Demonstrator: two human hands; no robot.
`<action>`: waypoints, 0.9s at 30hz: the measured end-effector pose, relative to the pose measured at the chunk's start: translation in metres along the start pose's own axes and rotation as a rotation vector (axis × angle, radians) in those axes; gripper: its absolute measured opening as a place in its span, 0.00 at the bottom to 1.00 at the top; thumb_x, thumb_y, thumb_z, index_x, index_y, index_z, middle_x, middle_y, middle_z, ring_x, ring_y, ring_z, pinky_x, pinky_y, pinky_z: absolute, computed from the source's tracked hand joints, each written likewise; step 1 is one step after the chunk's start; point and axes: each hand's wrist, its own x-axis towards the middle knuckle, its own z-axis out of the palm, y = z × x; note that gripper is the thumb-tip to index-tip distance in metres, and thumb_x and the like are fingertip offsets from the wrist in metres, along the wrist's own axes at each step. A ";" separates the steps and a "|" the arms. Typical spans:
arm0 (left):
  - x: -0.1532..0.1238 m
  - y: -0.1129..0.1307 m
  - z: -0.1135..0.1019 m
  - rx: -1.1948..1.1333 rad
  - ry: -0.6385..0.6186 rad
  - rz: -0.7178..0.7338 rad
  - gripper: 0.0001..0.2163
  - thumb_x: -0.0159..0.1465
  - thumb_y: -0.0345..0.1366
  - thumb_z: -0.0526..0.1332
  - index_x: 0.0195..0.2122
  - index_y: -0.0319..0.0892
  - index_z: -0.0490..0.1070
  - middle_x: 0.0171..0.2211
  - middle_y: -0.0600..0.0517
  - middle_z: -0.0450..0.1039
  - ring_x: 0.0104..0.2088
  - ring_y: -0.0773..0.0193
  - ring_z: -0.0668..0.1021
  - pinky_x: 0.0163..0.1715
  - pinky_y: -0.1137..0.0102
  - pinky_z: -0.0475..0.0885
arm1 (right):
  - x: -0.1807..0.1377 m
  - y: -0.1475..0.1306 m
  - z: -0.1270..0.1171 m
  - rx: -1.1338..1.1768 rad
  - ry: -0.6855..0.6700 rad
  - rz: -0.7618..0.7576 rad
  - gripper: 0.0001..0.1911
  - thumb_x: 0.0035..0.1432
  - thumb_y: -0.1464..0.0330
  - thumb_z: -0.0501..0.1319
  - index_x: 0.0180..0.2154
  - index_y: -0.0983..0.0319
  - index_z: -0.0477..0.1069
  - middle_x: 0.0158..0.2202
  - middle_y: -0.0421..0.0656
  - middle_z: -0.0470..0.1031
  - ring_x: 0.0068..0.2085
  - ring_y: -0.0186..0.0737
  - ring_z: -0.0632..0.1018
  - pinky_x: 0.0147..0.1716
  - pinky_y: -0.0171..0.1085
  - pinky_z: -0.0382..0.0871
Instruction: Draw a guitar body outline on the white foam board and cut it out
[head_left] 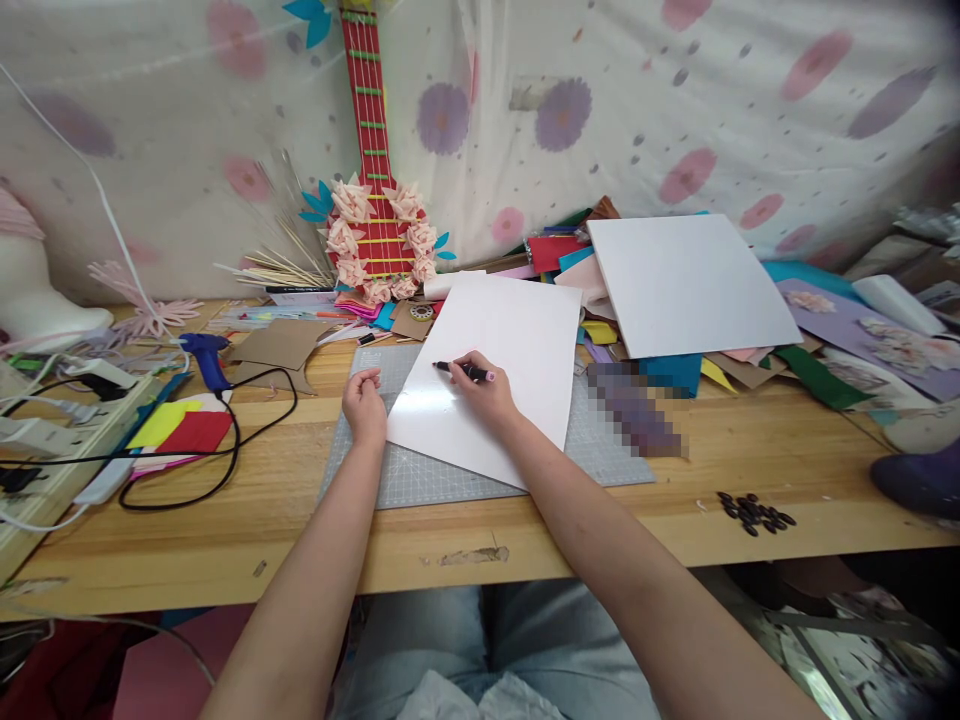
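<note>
My right hand [486, 388] grips a black marker [472, 371], its tip pointing left over a white board [495, 330]. Whether the tip touches the surface I cannot tell, and no clear line shows there. The board lies at a slant on a grey cutting mat [420, 485] marked with a grid. Close to the board's left edge, my left hand [364, 405] rests on the mat with its fingers curled in and nothing visible in them.
A red paper guitar with pink flowers [379, 235] stands behind the board. Another white board [690, 285] lies on craft scraps to the right. A blue glue gun [208, 360] with a black cord, power strips [82, 425] and black oval pieces [754, 513] are on the table.
</note>
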 end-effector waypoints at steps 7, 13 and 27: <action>0.001 -0.002 -0.001 0.010 -0.002 0.012 0.11 0.54 0.30 0.50 0.29 0.42 0.73 0.28 0.52 0.71 0.30 0.67 0.72 0.37 0.70 0.68 | 0.001 -0.003 -0.001 0.177 -0.188 -0.028 0.15 0.52 0.55 0.57 0.30 0.59 0.69 0.27 0.40 0.76 0.31 0.35 0.72 0.33 0.36 0.63; 0.000 0.002 0.000 -0.002 0.001 0.001 0.11 0.54 0.30 0.50 0.28 0.42 0.72 0.28 0.53 0.70 0.29 0.68 0.72 0.36 0.70 0.68 | 0.004 0.003 -0.002 0.078 -0.055 -0.020 0.13 0.54 0.55 0.55 0.32 0.58 0.69 0.30 0.39 0.76 0.34 0.36 0.73 0.35 0.36 0.62; 0.000 0.002 0.000 -0.004 0.000 0.004 0.11 0.53 0.30 0.50 0.28 0.42 0.72 0.27 0.53 0.71 0.29 0.67 0.72 0.36 0.70 0.68 | 0.004 -0.001 -0.005 0.237 -0.280 0.004 0.15 0.52 0.55 0.58 0.30 0.60 0.68 0.26 0.40 0.76 0.29 0.33 0.70 0.28 0.33 0.61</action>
